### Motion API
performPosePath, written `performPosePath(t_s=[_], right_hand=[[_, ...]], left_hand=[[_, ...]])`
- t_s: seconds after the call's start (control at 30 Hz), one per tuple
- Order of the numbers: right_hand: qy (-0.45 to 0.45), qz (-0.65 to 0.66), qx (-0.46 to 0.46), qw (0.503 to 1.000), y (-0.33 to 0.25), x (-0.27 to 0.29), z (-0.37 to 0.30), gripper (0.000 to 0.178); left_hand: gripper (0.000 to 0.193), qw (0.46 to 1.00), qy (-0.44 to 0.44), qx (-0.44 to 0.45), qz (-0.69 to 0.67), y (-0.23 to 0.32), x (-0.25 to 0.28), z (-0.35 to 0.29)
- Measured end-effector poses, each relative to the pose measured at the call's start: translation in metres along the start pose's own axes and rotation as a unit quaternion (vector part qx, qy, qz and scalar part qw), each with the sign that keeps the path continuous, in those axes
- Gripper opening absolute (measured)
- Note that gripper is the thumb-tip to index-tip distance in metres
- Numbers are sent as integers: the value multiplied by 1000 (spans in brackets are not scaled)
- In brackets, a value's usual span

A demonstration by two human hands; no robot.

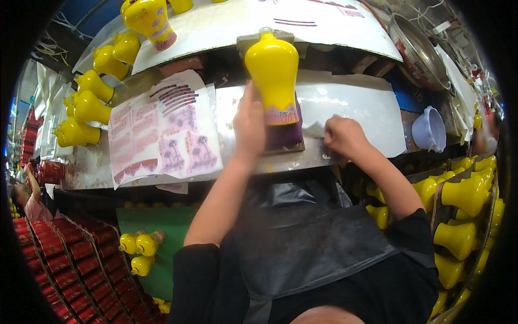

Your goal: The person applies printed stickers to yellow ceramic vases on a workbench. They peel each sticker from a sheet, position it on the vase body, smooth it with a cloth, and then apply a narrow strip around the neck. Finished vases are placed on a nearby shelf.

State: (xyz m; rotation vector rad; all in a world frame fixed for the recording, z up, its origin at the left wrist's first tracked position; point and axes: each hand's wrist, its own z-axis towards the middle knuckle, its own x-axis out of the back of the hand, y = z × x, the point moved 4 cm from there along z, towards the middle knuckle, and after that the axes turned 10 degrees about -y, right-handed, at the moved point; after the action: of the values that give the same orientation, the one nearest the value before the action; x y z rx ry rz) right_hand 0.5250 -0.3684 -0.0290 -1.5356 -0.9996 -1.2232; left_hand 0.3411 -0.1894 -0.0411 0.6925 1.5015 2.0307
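Note:
A glossy yellow vase (pixel 271 62) is in front of me, its neck pointing away and its base toward me. A purple-and-red patterned band (pixel 281 115) rings its lower end. Beneath that end is a dark purple pad (pixel 286 136). My left hand (pixel 250 124) grips the vase's left side, with the fingers partly hidden behind it. To the right, my right hand (pixel 344 136) is closed beside the edge of a thin whitish sheet (pixel 315 128). What its fingers pinch, if anything, is hidden.
Printed decal sheets (pixel 162 129) lie left, near several yellow vases (pixel 89 107). A decorated vase (pixel 154 27) stands on the raised white board (pixel 216 27). At right are a lavender bucket (pixel 429 131), a metal basin (pixel 418 51) and racked yellow vases (pixel 458 194). Another person (pixel 35 202) is far left.

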Motion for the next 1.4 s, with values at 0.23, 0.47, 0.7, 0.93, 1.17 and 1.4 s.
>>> performPosePath(t_s=[0.23, 0.47, 0.7, 0.93, 1.17, 1.4], right_hand=[[167, 517, -338, 769, 117, 9, -74, 15], [344, 602, -420, 586, 147, -26, -172, 20], [288, 191, -312, 885, 94, 9, -133, 24], [-68, 15, -334, 940, 88, 27, -67, 35], [157, 22, -385, 909, 162, 127, -111, 41], [316, 480, -222, 787, 179, 187, -143, 36]], left_hand=[[58, 1000, -4, -12, 10, 1, 0, -2], [64, 996, -40, -11, -83, 2, -6, -2], [62, 995, -35, -20, -91, 6, -11, -1], [63, 996, -19, -2, -82, 7, -10, 1], [61, 997, -46, 18, -52, 11, -7, -3], [61, 998, -32, 28, -52, 9, -6, -3]])
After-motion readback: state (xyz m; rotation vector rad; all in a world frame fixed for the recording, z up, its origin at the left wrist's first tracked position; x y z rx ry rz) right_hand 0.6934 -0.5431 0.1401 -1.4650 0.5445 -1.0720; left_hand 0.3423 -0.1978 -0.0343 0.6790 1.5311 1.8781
